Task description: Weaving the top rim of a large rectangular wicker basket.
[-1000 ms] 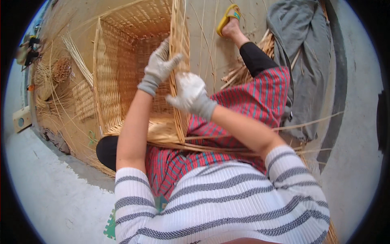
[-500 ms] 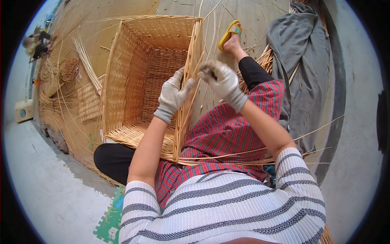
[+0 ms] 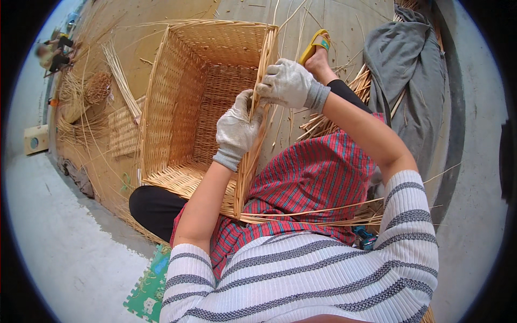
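Note:
A rectangular wicker basket point(image 3: 196, 70) rests in front of me, partly over my bent left leg, its hollow facing up. My gloved left hand point(image 3: 235, 127) is closed on the basket's right-hand rim, thumb and fingers around the woven edge. Just above it, my gloved right hand point(image 3: 284, 83) has its bent fingers closed on the same rim; whether they also pinch a loose strand is too small to tell. Long pale rattan strands point(image 3: 312, 207) trail from the basket's near corner across my red plaid apron point(image 3: 301, 172).
A grey cloth point(image 3: 404, 81) and cane bundles lie at right, near my outstretched foot. At left are pale strips point(image 3: 118, 81), a woven mat point(image 3: 124, 132) and coiled fibre point(image 3: 97, 89). A green foam mat point(image 3: 148, 290) is at lower left. Another person point(image 3: 54, 56) sits at top left.
My right hand has moved up and left onto the rim, after standing off it half a second ago. My left hand has shifted slightly right along with the basket, still at the rim.

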`<state>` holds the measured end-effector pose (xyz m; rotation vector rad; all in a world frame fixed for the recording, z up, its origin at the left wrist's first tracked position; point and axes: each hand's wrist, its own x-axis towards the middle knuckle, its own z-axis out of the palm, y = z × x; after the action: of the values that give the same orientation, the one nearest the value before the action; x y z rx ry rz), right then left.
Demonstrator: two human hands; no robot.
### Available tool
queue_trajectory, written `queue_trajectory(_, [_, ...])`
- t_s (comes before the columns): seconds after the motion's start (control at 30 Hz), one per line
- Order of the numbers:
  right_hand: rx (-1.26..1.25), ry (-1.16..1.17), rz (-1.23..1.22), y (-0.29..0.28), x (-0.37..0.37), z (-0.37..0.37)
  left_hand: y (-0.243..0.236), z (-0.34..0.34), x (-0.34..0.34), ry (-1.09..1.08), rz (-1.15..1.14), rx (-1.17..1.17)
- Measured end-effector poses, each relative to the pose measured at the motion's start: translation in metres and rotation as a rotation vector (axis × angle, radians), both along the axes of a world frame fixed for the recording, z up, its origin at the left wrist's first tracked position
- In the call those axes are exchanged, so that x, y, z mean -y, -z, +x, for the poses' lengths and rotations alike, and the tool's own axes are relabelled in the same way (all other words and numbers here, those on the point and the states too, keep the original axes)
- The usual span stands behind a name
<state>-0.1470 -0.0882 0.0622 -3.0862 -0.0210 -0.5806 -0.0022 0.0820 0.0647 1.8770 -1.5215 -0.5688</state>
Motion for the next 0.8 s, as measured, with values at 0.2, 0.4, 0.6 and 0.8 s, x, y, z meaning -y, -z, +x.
queue_trajectory(0.2, [-0.058,0.058,0.128,-0.002,-0.013,0.001,0.005,0.001,0.005,-0.001,-0.263,0.149])
queue_trajectory(0.4, [-0.064,0.265,0.311,0.007,-0.034,-0.017,-0.009,-0.004,0.009,0.041,-0.285,0.562])
queue_trajectory(0.6, [0.133,0.178,0.178,0.003,-0.027,-0.029,-0.021,-0.007,0.018,0.111,-0.177,0.658])
queue_trajectory(0.8, [0.253,0.543,0.362,0.029,-0.072,-0.018,-0.009,-0.003,0.022,0.147,-0.267,0.523])
